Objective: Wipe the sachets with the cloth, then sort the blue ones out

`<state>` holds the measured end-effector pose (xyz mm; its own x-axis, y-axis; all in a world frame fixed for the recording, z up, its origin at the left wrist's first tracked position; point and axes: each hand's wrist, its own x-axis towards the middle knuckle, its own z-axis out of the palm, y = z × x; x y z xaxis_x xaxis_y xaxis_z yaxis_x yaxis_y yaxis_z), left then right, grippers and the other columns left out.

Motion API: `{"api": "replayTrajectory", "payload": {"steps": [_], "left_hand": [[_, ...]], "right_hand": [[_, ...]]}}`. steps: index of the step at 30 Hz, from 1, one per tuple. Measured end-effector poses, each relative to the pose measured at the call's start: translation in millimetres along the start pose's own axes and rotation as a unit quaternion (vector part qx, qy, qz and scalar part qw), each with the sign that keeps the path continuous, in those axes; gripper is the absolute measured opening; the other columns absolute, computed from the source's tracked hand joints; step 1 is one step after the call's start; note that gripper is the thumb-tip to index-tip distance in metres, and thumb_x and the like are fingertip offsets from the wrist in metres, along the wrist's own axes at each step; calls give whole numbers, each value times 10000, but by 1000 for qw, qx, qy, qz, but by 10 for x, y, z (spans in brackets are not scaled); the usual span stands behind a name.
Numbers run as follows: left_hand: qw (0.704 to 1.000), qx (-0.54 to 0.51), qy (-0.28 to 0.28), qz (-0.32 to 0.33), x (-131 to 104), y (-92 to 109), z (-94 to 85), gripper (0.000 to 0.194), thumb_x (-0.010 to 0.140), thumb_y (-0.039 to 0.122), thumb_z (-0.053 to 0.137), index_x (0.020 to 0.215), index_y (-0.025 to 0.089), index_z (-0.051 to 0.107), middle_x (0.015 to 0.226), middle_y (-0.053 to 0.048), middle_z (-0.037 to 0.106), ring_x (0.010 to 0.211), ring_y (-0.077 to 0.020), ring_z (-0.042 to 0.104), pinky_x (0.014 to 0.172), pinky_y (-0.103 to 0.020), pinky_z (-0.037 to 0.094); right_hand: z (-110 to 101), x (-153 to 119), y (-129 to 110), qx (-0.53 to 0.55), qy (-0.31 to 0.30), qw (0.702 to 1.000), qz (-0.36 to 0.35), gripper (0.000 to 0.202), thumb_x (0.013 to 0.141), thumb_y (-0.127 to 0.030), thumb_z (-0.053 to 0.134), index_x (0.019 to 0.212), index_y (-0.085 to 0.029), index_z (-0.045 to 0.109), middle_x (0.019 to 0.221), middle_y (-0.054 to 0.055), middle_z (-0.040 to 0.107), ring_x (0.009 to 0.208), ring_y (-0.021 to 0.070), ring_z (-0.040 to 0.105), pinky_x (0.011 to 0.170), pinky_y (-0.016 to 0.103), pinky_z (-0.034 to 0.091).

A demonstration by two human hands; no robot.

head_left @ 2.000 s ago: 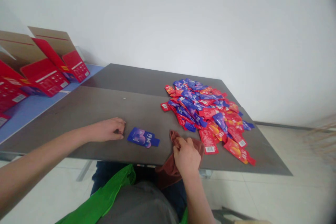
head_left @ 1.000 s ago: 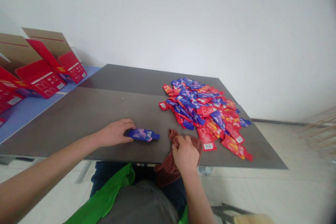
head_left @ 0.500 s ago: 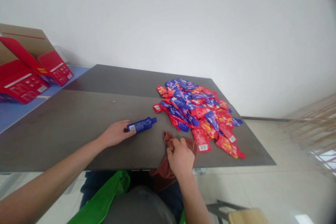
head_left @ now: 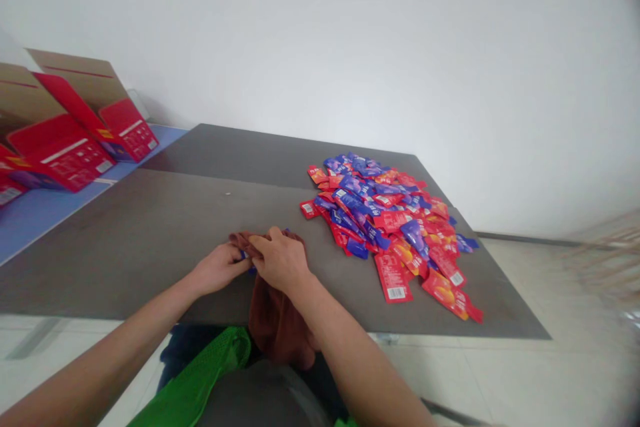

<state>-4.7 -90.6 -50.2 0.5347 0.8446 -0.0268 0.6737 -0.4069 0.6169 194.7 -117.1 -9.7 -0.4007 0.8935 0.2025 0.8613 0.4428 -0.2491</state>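
Observation:
Near the front of the dark table, my left hand (head_left: 220, 268) pinches the end of a blue pouch (head_left: 245, 255), most of which is hidden. My right hand (head_left: 281, 258) grips a brown cloth (head_left: 280, 323) and presses it over that pouch. The cloth's lower part hangs past the table's front edge. To the right of my hands lies a heap of red and blue pouches (head_left: 375, 203), some showing orange fruit prints and barcodes.
The dark table (head_left: 175, 207) stands against a white wall. On a blue surface (head_left: 60, 213) at the left are several open red cardboard boxes (head_left: 75, 153). Green mesh fabric (head_left: 200, 373) lies by my lap. A wooden rack (head_left: 610, 247) is blurred at the right.
My right hand has moved left with the brown cloth and now lays it over the blue pouch. My left hand keeps its hold on the pouch. The view has shifted slightly left.

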Motion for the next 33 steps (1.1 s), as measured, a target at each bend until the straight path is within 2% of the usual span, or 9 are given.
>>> {"api": "replayTrajectory", "payload": {"steps": [3, 7, 9, 11, 14, 20, 24, 27, 33], "left_hand": [[1000, 5, 22, 18, -1, 62, -17, 529, 972, 498, 452, 573, 185, 606, 802, -33, 653, 790, -185, 613, 755, -270, 474], [1000, -11, 25, 1, 0, 68, -23, 536, 972, 509, 465, 577, 179, 614, 808, -31, 617, 759, -174, 602, 702, -258, 465], [999, -14, 32, 2, -8, 36, -7, 534, 972, 507, 471, 576, 180, 617, 816, -34, 629, 763, -178, 607, 713, -265, 469], [999, -21, 29, 7, -13, 7, 12, 508, 973, 493, 473, 605, 186, 644, 814, -31, 659, 772, -185, 618, 728, -272, 472], [999, -19, 20, 19, -7, 7, 26, 471, 976, 459, 469, 636, 195, 661, 783, -23, 680, 781, -190, 624, 739, -276, 471], [999, 11, 49, 17, 0, 58, 13, 516, 981, 467, 473, 562, 184, 573, 753, -14, 592, 726, -158, 579, 685, -250, 451], [999, -3, 51, 17, -11, 31, 33, 508, 974, 446, 489, 546, 187, 573, 711, -3, 586, 680, -151, 561, 669, -256, 447], [999, -15, 43, 29, -4, 44, 35, 424, 950, 375, 518, 578, 198, 619, 692, 2, 621, 719, -164, 591, 712, -265, 465], [996, -41, 31, 68, 10, 109, -6, 318, 896, 261, 542, 599, 206, 642, 840, -12, 702, 854, -165, 639, 811, -265, 482]], "right_hand": [[79, 168, 243, -35, -35, 997, 62, 332, 1075, -441, 372, 1218, -354, 659, 1104, 42, 592, 897, 178, 661, 761, 282, 502], [-28, 218, 418, -57, -33, 980, 188, 360, 1077, -404, 358, 1189, -274, 675, 1149, 91, 586, 896, 200, 679, 745, 300, 510], [-78, 143, 309, -39, -2, 984, 174, 367, 1076, -437, 357, 1305, -310, 615, 1157, 86, 579, 899, 194, 670, 738, 291, 509], [-64, 41, 129, -12, 10, 996, 89, 368, 1071, -468, 369, 1372, -367, 555, 1143, 61, 577, 907, 183, 657, 738, 277, 506], [41, -48, 5, 2, -21, 1000, 8, 329, 1072, -468, 365, 1273, -373, 608, 1111, 38, 578, 906, 176, 651, 743, 271, 507], [21, 66, 429, -47, -59, 981, 181, 288, 1064, -375, 411, 1154, -282, 669, 1143, 78, 577, 886, 186, 670, 733, 284, 504], [-31, -41, 215, 0, -14, 994, 113, 311, 1065, -436, 406, 1253, -326, 629, 1138, 64, 580, 899, 173, 660, 738, 260, 490], [59, -115, 0, 17, -19, 998, 52, 310, 1067, -452, 390, 1174, -328, 654, 1115, 43, 587, 877, 168, 657, 716, 252, 487], [104, 41, 300, -1, -54, 989, 137, 256, 1038, -373, 460, 1129, -284, 682, 1138, 66, 598, 891, 184, 677, 746, 276, 493]]}}
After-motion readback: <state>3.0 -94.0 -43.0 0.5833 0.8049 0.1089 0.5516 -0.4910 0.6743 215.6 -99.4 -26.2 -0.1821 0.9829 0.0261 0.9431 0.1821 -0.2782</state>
